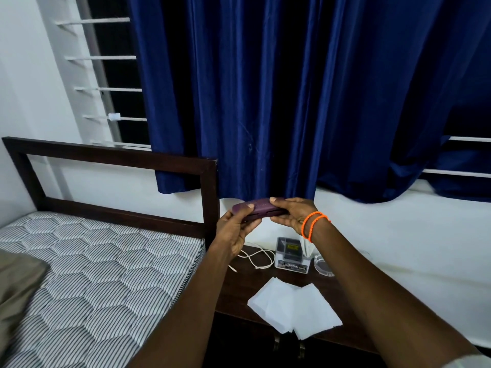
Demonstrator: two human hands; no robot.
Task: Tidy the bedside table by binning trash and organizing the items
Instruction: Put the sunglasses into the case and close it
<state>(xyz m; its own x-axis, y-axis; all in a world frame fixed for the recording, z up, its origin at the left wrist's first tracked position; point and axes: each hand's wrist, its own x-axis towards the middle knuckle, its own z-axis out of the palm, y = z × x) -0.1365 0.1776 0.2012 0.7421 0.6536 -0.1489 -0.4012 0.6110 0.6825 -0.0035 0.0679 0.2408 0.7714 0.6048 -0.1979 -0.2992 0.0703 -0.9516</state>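
Note:
I hold a purple hard case point(257, 209) level in the air above the dark wooden bedside table point(239, 290). My left hand point(235, 231) grips its left end from below. My right hand point(293, 215), with orange bands on the wrist, grips its right end. A thin gap shows along the case's front edge. On the table lie two white tissues point(293, 306) at the front, a coiled white cable point(256, 257) at the back left, a clear organizer box point(292, 254) and a clear glass dish point(325, 264) partly behind my right forearm.
A bed with a striped mattress point(93, 274) and dark headboard point(119, 160) stands left of the table. A blue curtain point(265, 102) hangs over the barred window behind. White wall runs to the right of the table.

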